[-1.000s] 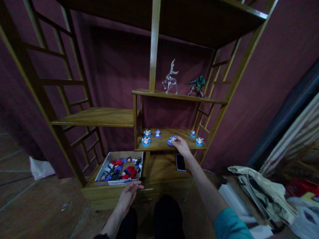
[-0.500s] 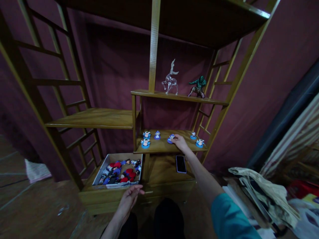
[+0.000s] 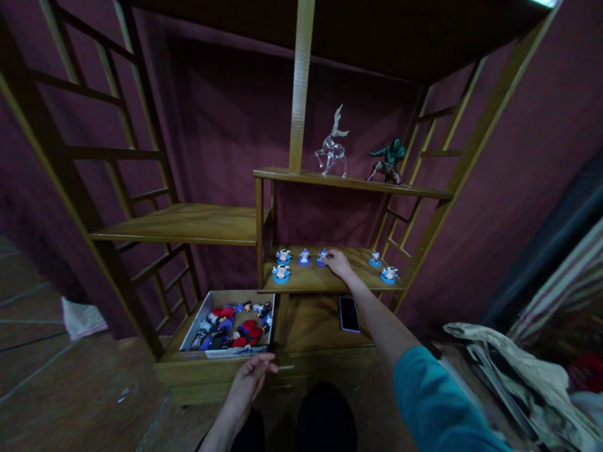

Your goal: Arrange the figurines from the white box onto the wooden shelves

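My right hand [image 3: 338, 263] reaches onto the low shelf, fingers closed around a small purple figurine [image 3: 323, 258] that stands upright at the shelf surface. Just left of it is a similar purple figurine [image 3: 304, 257]. Two figurines on blue bases, a rear one [image 3: 283, 256] and a front one [image 3: 281, 274], are at the shelf's left end. At its right end are a small blue-based figurine [image 3: 375, 258] and another one [image 3: 389, 274]. My left hand [image 3: 254, 375], fingers loosely curled together with nothing visible in them, hovers before the cabinet's front edge, below an open box [image 3: 204, 306] of jumbled figurines.
A phone [image 3: 349, 314] lies on the lower board under the shelf. Above, a clear glass deer [image 3: 333, 150] and a dark green crouching figure [image 3: 390, 161] stand on the upper shelf [image 3: 351, 183]. Folded cloth [image 3: 513, 358] is piled on the right.
My right hand has shifted the purple figurine left and slightly back, closer to the other purple one. My left hand stays by the box. The view has turned slightly left.
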Demonstrator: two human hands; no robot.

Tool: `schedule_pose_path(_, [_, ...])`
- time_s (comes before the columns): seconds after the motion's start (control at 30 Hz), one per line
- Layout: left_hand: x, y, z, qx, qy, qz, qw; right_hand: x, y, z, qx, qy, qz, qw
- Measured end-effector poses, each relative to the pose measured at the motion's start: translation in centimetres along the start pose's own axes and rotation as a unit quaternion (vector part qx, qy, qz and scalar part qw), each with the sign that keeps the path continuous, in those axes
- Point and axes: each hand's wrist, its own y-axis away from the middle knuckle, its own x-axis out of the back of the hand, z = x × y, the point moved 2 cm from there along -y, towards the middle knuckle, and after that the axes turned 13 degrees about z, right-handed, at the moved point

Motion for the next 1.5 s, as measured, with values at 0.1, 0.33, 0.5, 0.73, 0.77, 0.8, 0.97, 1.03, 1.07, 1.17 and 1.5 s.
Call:
schedule_pose_path(0.1, [0.0,0.0,0.1,0.002,0.005,0.005,1.000,-0.3,-0.2,0.1,0.006,0.065,-0.015,0.998])
schedule_pose_path(0.33, [0.2,-0.4,-0.2,0.014,0.015,0.001,1.000,-0.7,-0.1,0.5,0.006,0.071,-0.017,0.997])
schedule_pose_path(0.5, [0.5,-0.6,-0.4,0.013,0.026,-0.007,1.000,-0.7,0.0,0.7,0.017,0.079,-0.019,0.997])
schedule_pose_path(0.73, [0.8,-0.5,-0.3,-0.001,0.026,0.001,1.000,-1.0,-0.2,1.1,0.022,0.079,-0.033,0.996])
schedule_pose_path(0.77, [0.9,-0.5,-0.3,-0.002,0.028,0.002,1.000,-0.9,-0.2,1.0,0.019,0.066,-0.036,0.997])
schedule_pose_path(0.8, [0.9,-0.5,-0.2,-0.001,0.029,0.003,1.000,-0.8,-0.1,0.9,0.016,0.049,-0.037,0.998])
schedule_pose_path(0.97, [1.4,-0.3,0.1,-0.011,0.036,0.031,0.999,1.8,3.6,-1.4,0.068,-0.057,0.093,0.992])
schedule_pose_path(1.03, [1.8,-0.3,0.4,-0.017,0.040,0.046,0.998,2.8,7.3,-2.5,0.103,-0.092,0.143,0.980])
schedule_pose_path(1.07, [2.1,-0.4,0.5,-0.020,0.045,0.054,0.997,3.0,9.5,-2.9,0.108,-0.103,0.148,0.978])
schedule_pose_path(1.17, [3.0,-0.5,0.8,-0.034,0.074,0.083,0.993,2.5,16.7,-3.8,0.100,-0.131,0.081,0.983])
schedule_pose_path(1.5, [6.2,-3.3,0.8,-0.030,0.183,0.251,0.950,-6.0,27.6,-3.6,0.071,-0.130,-0.174,0.974])
